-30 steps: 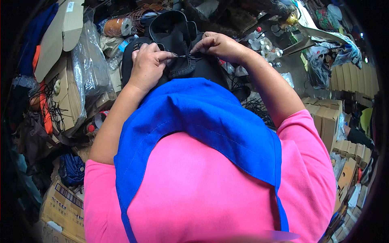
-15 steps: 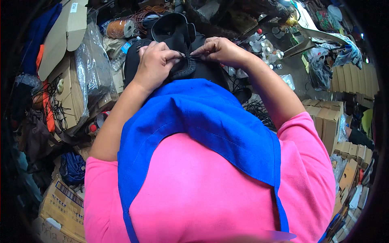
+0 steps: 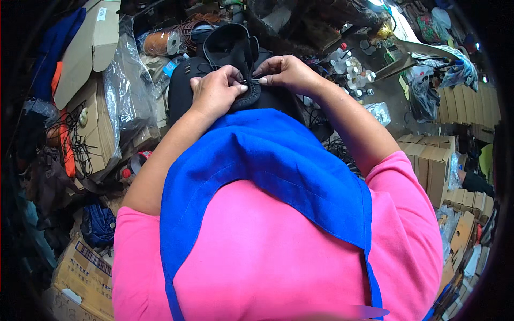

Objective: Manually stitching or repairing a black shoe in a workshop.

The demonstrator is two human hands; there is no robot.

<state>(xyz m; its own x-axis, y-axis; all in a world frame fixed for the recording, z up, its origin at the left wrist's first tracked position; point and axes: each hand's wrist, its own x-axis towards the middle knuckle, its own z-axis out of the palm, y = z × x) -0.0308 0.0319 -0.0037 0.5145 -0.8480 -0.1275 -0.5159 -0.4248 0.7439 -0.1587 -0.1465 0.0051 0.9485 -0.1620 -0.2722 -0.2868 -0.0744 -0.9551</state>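
A black shoe (image 3: 227, 45) rests on dark material (image 3: 179, 88) over my lap, its opening away from me and its rounded toe, with a gathered stitched seam (image 3: 250, 96), towards me. My left hand (image 3: 218, 91) is closed at the left of the seam, thumb and fingers pinching the shoe's edge. On the other side my right hand (image 3: 284, 74) pinches close to the same seam, thumb and forefinger together. A thin dark line, perhaps thread, shows between the hands. Whatever the right fingertips hold is too small to make out. The blue apron (image 3: 257, 139) lies just below.
An orange spool (image 3: 162, 43) and a clear plastic sheet (image 3: 128, 80) lie at the left, beside cardboard (image 3: 85, 59). Several small bottles (image 3: 353, 69) stand to the right. Stacked cardboard boxes (image 3: 428, 158) line the right side, and a printed carton (image 3: 83, 275) sits at lower left.
My right hand has come in slightly nearer the seam and a little lower. My left hand has shifted right and down, its fingers now closer to the stitching. The shoe sits slightly lower in view.
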